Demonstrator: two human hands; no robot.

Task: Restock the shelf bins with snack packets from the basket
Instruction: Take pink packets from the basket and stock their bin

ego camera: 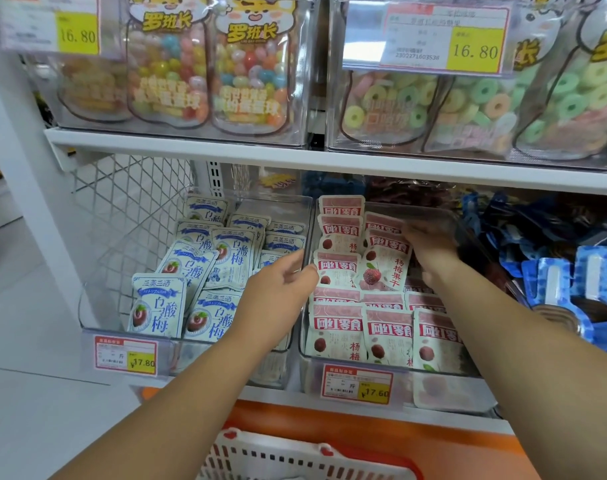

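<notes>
Pink packets (388,336): white pouches with a red band of white lettering across the top and a red berry printed below. They stand in rows in the right clear bin (304,341) on the lower shelf. The front row is upright; the rows behind lean and overlap.

One raised pink packet (385,263) stands above the rest mid-bin, tilted, with its berry print facing you.

The left clear bin (191,358) holds blue-and-white packets (158,306), loosely stacked and slanting.

The basket (295,459), white lattice with a red rim, sits low in view just below the shelf edge. Its contents are out of sight.

Your right hand (430,245) reaches deep into the right bin with the forearm slanting up from lower right. It is blurred, but the fingers curl over the top right corner of the raised pink packet, holding it.

Your left hand (281,284) is at the wall between the two bins, palm turned right. Its fingers are stretched forward and loosely spread, holding nothing. The thumb tip touches the left edge of a pink packet in the second row.

Yellow price tags (359,384) hang on both bin fronts.
</notes>
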